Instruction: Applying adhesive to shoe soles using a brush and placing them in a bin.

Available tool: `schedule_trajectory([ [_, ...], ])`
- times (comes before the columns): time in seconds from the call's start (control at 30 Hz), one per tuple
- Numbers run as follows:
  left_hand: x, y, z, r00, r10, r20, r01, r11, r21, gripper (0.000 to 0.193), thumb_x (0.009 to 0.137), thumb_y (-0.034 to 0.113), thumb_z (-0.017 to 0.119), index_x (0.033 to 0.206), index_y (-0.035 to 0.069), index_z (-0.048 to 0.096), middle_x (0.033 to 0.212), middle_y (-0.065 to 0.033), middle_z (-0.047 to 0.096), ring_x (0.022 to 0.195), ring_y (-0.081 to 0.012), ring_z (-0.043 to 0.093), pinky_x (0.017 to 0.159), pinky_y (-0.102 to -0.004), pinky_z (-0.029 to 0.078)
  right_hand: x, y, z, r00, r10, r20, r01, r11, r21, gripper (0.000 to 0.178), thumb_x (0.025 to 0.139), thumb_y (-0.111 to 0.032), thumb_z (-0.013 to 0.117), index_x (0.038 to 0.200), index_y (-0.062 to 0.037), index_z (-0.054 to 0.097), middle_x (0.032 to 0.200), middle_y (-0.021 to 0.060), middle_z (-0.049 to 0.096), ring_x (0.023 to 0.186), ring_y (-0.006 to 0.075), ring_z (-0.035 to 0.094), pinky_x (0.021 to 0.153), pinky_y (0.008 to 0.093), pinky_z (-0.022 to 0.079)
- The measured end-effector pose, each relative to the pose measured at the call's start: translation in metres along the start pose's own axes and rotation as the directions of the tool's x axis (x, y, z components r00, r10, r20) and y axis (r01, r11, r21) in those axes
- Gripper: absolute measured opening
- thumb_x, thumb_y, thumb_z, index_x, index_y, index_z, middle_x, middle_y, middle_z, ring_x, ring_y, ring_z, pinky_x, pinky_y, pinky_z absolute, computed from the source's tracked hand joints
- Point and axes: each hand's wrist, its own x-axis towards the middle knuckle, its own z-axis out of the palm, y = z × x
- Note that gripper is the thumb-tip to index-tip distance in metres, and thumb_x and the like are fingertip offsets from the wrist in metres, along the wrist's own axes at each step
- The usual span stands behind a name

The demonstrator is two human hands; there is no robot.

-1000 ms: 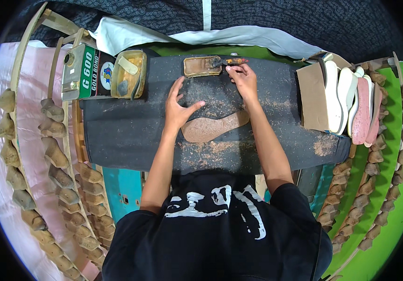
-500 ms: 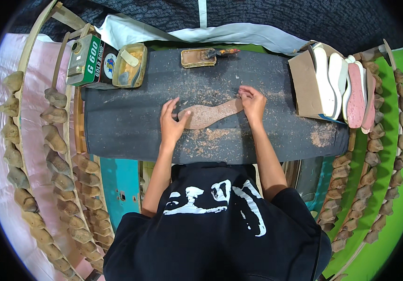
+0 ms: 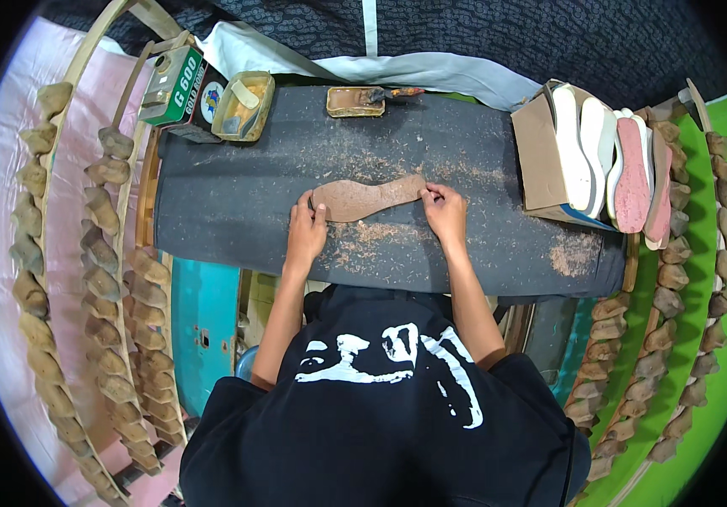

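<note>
Your left hand [image 3: 305,232] grips the wide end of the brown sole [image 3: 365,201], its thumb over the near edge and its fingers at the outer side. Your right hand [image 3: 445,213] pinches the narrow end between thumb and fingers. The sole lies crosswise between your hands, about midway between the far and near edges of the worktop [image 3: 237,186]; you cannot tell from here whether it is raised off the dark cloth. Pale brown shavings [image 3: 363,237] are scattered around it, with another patch near the near right corner.

At the far left corner stands a metal can [image 3: 179,97]: its label has large white characters on green, a darker strip with smaller lettering, and a round cartoon emblem. Touching it or just beside it is a yellowish tub [image 3: 232,136] with a pale flat piece [image 3: 246,95] inside. By the middle of the far edge sits a shallow tray [image 3: 355,112], a brush [image 3: 406,91] resting over its right end. Toward the right edge, a cardboard box [image 3: 541,156] holds white and pink soles [image 3: 628,169]. Your black shirt [image 3: 363,456] carries big white brush-like print across the back
</note>
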Motion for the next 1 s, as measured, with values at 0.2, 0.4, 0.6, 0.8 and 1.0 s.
schedule_trajectory([
  [0.2,-0.02,-0.003,0.0,0.98,-0.178,-0.084,0.14,0.931,-0.337,0.037,0.112,0.028,0.056,0.139,0.003,0.05,0.117,-0.0129,0.051,0.084,-0.0161,0.066,0.072,-0.0315,0.062,-0.007,0.038,0.001,0.978,0.085,0.192,-0.168,0.865,0.473,0.02,0.098,-0.014,0.075,0.11,0.0021,0.076,0.094,0.008,0.079,0.083,0.0102,0.071,0.076,0.0252,0.055],
  [0.4,-0.067,-0.008,-0.009,0.968,-0.203,-0.146,0.081,0.806,-0.586,0.029,0.111,0.025,0.059,0.131,0.006,0.052,0.123,-0.0109,0.062,0.11,-0.0183,0.063,0.091,-0.0337,0.059,-0.017,0.022,-0.02,0.938,0.124,0.323,-0.283,0.813,0.509,0.014,0.101,-0.011,0.073,0.109,0.0006,0.072,0.097,0.0091,0.078,0.081,0.012,0.071,0.073,0.0258,0.057],
  [0.6,-0.128,-0.017,-0.018,0.927,-0.279,-0.25,0.023,0.708,-0.705,0.03,0.106,0.017,0.064,0.133,0.006,0.055,0.132,-0.0124,0.062,0.116,-0.0193,0.065,0.096,-0.0347,0.056,-0.041,0.015,-0.029,0.844,0.098,0.527,-0.427,0.717,0.551,0.012,0.098,-0.003,0.074,0.107,-0.0004,0.067,0.091,0.0061,0.075,0.079,0.0118,0.072,0.073,0.0237,0.061],
  [0.8,-0.2,-0.048,-0.035,0.851,-0.36,-0.384,-0.058,0.661,-0.748,0.039,0.098,0.004,0.071,0.134,0.003,0.056,0.135,-0.0147,0.061,0.118,-0.0216,0.064,0.1,-0.0361,0.054,-0.088,0.015,-0.011,0.772,0.037,0.634,-0.45,0.737,0.505,0.023,0.097,-0.002,0.075,0.116,-0.0007,0.064,0.096,0.0066,0.075,0.081,0.0133,0.073,0.075,0.0254,0.063],
  [1.0,-0.3,-0.093,-0.051,0.754,-0.501,-0.425,-0.076,0.576,-0.814,0.05,0.091,-0.001,0.077,0.137,0.002,0.058,0.126,-0.0135,0.068,0.115,-0.0218,0.067,0.101,-0.0359,0.053,-0.151,-0.006,0.008,0.666,0.005,0.746,-0.405,0.842,0.356,0.027,0.096,-0.002,0.075,0.122,-0.0002,0.067,0.106,0.0058,0.073,0.084,0.0134,0.072,0.076,0.0265,0.063],
])
